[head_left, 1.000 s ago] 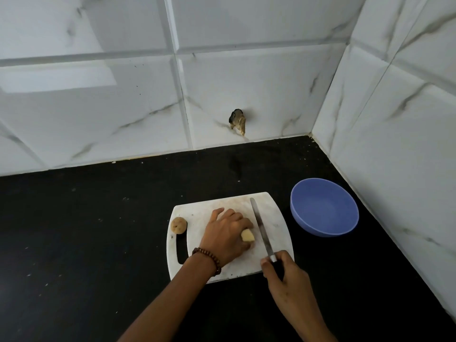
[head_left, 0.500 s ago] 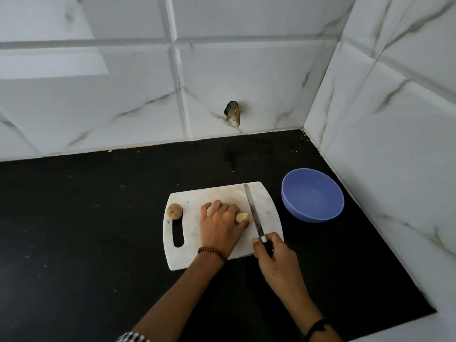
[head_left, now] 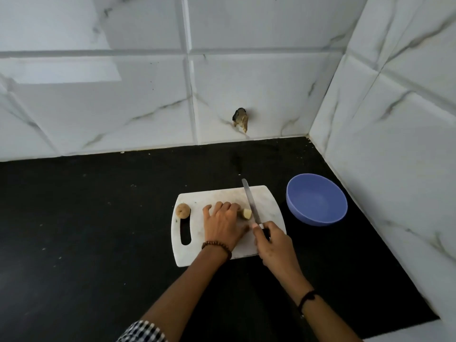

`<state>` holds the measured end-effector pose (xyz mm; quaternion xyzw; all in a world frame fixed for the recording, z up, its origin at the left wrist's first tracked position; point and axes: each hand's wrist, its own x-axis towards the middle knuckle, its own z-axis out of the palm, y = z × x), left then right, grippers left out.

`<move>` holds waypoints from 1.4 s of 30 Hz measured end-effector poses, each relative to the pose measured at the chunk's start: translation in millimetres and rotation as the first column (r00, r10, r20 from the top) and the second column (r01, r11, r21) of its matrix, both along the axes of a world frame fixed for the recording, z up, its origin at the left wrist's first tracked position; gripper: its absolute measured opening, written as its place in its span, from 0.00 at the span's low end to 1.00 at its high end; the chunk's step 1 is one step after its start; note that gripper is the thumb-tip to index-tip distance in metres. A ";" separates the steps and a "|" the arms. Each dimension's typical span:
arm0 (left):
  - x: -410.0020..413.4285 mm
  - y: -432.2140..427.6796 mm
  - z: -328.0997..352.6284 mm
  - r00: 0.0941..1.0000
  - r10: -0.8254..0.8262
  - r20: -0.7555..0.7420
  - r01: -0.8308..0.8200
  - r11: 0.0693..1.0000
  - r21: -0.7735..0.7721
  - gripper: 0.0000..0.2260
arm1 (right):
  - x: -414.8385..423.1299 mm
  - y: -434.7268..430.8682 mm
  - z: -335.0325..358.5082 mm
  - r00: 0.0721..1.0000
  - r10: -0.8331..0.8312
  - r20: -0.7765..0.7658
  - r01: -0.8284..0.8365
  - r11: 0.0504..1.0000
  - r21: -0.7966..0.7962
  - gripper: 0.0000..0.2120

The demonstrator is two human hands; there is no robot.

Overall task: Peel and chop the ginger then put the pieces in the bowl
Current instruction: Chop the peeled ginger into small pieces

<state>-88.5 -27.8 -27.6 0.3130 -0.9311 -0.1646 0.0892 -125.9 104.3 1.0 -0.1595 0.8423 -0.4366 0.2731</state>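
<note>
Head cam looks down at a black worktop (head_left: 86, 230) in a tiled corner. A white cutting board (head_left: 267, 203) sits on it. The left hand (head_left: 225, 224) is on the board with its fingers curled over the ginger (head_left: 246, 214), pinning it down so only the pale cut end pokes out on the right. The right hand (head_left: 274, 245) has its fingers wrapped round the knife (head_left: 250, 201) handle, blade pointing away and sitting right against that cut end. Another brownish chunk (head_left: 182, 210) rests at the board's left edge, just above the handle slot. The blue bowl (head_left: 317, 199) is just right of the board.
</note>
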 end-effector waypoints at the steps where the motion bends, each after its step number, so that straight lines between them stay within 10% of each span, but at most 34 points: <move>1: 1.9 -1.0 0.1 1.000 -0.005 0.004 0.005 1.000 0.005 0.15 | -0.2 -0.4 -1.5 1.000 -0.003 0.009 0.003 1.000 0.003 0.08; 42: -0.7 -9.3 1.0 0.997 -0.076 0.024 0.076 0.997 -0.022 0.10 | 13.8 2.1 -13.1 0.988 0.092 -0.127 -0.081 0.993 0.084 0.14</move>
